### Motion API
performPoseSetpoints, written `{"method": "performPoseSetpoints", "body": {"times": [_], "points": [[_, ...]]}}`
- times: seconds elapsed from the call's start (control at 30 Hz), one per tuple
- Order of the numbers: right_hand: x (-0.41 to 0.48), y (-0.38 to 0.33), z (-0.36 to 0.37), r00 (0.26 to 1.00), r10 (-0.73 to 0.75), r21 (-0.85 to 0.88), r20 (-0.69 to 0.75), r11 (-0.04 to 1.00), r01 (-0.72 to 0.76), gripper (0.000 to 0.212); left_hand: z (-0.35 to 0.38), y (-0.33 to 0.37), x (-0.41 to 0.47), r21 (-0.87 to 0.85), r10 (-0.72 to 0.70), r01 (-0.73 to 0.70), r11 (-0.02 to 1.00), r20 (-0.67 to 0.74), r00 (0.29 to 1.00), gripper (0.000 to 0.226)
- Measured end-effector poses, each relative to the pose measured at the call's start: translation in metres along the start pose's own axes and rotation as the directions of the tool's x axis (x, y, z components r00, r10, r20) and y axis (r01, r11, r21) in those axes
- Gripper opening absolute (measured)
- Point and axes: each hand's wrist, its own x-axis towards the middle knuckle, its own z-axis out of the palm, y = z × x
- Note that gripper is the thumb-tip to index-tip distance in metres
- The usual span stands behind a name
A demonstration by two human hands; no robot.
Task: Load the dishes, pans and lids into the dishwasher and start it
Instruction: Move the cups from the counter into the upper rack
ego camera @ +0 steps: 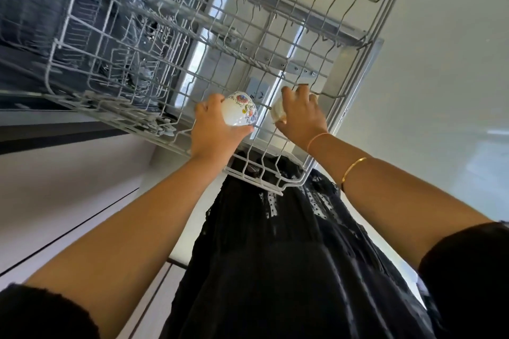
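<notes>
The upper wire rack of the dishwasher is pulled out in front of me. My left hand grips a white bowl with a flower pattern, held upside down over the rack's near end. My right hand grips a second pale bowl, mostly hidden under the fingers, just right of the first and low over the rack wires. The two bowls are close but apart.
Under the rack lies the open dishwasher door with its steel inner face. The dark tub is at the upper left. White cabinet fronts run along the left, pale floor on the right. The rack's far rows hold nothing.
</notes>
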Motion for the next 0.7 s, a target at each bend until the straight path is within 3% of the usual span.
{"method": "performPoseSetpoints", "body": {"times": [0.13, 0.3, 0.5, 0.7], "points": [[-0.01, -0.002, 0.003, 0.993, -0.101, -0.094, -0.059, 0.991, 0.095, 0.06, 0.001, 0.006, 0.003, 0.028, 0.004, -0.004, 1.0, 0.004, 1.0, 0.075], [-0.008, 0.001, -0.001, 0.998, 0.065, -0.046, -0.02, 0.997, -0.066, 0.067, -0.001, 0.008, 0.005, 0.093, 0.031, -0.033, 0.995, 0.021, 0.999, 0.076], [-0.006, -0.001, -0.004, 0.998, 0.069, -0.022, 0.007, 0.997, -0.069, 0.078, 0.002, 0.005, 0.009, 0.193, 0.091, -0.094, 0.977, 0.024, 0.996, 0.077], [-0.011, 0.001, -0.008, 0.997, 0.078, 0.036, -0.019, 0.996, -0.077, 0.082, 0.015, 0.01, 0.014, 0.377, 0.26, -0.231, 0.897, -0.028, 0.965, 0.084]]}}
